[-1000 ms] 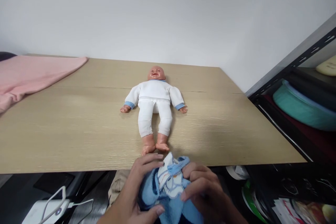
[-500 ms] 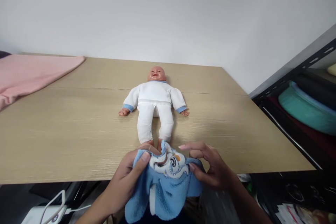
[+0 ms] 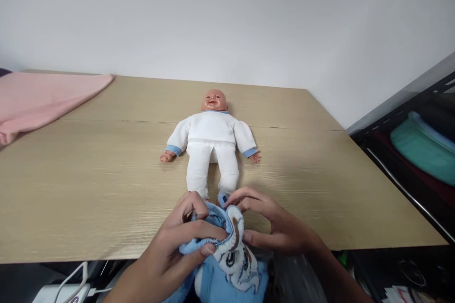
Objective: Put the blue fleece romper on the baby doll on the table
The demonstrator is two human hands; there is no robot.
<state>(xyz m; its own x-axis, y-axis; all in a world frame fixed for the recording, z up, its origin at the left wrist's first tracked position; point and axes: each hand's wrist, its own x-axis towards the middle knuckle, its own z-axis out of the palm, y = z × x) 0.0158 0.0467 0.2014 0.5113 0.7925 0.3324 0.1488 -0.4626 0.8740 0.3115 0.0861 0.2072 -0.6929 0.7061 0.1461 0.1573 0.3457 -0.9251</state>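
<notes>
A light blue fleece garment (image 3: 209,265), small and with a white embroidered cartoon face, is held up at the table's near edge. My left hand (image 3: 185,241) grips the left side of its opening, thumb outside and some fingers inside. At the right side of the opening, my right hand (image 3: 270,225) holds the rim with its fingertips, the thumb beside the embroidery. Beyond the garment a baby doll (image 3: 212,128) lies on its back, dressed in a white top with blue cuffs and white trousers. Its feet are mostly hidden behind the garment and my hands.
Pink cloth (image 3: 50,97) lies at the table's (image 3: 88,189) far left. To the right stands a black shelf with a teal item (image 3: 423,151) on it. A white device with a cable (image 3: 64,291) sits below the near left edge.
The garment has been turned so its opening shows, and the embroidered face has tilted to the right. My left fingers have moved into the opening; my right hand has shifted to the rim.
</notes>
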